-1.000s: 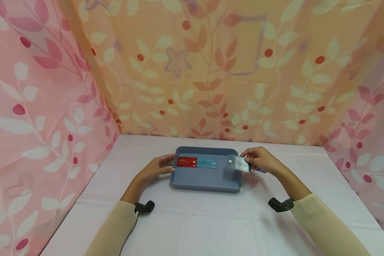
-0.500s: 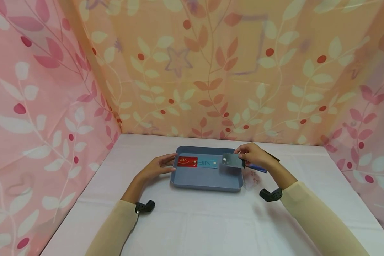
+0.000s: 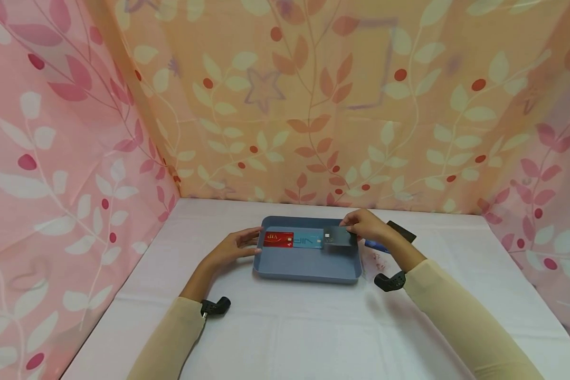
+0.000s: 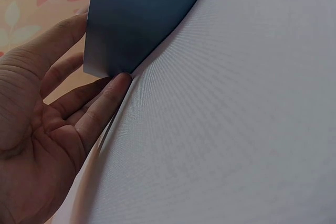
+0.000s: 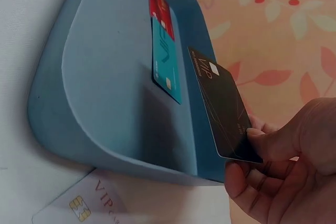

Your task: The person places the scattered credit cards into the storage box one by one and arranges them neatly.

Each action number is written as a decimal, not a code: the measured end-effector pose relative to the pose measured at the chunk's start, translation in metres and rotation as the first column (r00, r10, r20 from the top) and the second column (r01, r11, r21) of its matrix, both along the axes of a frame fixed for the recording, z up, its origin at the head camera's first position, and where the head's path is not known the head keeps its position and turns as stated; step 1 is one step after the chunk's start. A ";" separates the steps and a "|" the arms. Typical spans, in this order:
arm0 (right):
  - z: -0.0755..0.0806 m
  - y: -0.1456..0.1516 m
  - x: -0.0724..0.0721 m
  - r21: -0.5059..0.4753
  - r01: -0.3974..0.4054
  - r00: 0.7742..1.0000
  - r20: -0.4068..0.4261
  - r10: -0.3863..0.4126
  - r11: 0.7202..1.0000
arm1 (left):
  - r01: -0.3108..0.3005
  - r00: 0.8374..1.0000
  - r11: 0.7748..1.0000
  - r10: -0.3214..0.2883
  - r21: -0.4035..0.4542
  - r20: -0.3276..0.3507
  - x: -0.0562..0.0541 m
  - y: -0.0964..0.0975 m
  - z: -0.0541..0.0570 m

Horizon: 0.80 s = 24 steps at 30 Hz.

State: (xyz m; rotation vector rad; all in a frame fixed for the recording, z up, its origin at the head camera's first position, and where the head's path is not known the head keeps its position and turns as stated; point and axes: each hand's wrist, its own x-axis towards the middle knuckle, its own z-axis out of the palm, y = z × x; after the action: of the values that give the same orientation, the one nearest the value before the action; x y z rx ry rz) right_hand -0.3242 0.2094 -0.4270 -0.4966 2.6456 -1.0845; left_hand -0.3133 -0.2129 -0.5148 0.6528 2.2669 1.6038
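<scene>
A black VIP card (image 3: 338, 237) is pinched by its right end between the thumb and fingers of my right hand (image 3: 368, 226). In the right wrist view, the black card (image 5: 223, 106) hangs tilted above the tray floor, casting a shadow. Inside the blue-grey tray (image 3: 304, 270), a red VIP card (image 3: 277, 240) and a light blue VIP card (image 3: 306, 241) lie end to end in a row. My left hand (image 3: 230, 250) touches the tray's left end with extended fingers; in the left wrist view its fingertips (image 4: 122, 80) meet the tray's lower edge.
Right of the tray, a clear VIP card (image 5: 86, 198) lies on the white cloth (image 3: 290, 327). A dark blue card (image 3: 376, 246) and a dark card (image 3: 402, 231) lie near the right forearm, partly covered. Patterned curtains (image 3: 266, 132) stand behind and at both sides.
My right hand has moved left with the black card, bringing it over the tray beside the light blue card. The cards under the right forearm have come into view. The left hand stays put.
</scene>
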 end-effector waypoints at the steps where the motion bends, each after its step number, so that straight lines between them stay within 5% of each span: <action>1: 0.000 -0.002 -0.001 0.001 0.000 1.000 -0.002 0.000 1.000 | 0.000 1.000 1.000 0.000 0.002 0.003 0.000 0.000 0.000; 24: -0.018 -0.034 -0.011 0.059 0.066 0.998 -0.001 -0.066 0.996 | -0.013 0.999 1.000 0.014 -0.020 0.031 0.002 0.003 0.004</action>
State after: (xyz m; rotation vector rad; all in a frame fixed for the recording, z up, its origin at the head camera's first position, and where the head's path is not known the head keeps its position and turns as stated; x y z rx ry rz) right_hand -0.3355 0.1757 -0.4447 -0.4001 2.7023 -1.0211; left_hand -0.3115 -0.2102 -0.5112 0.6045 2.2667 1.5850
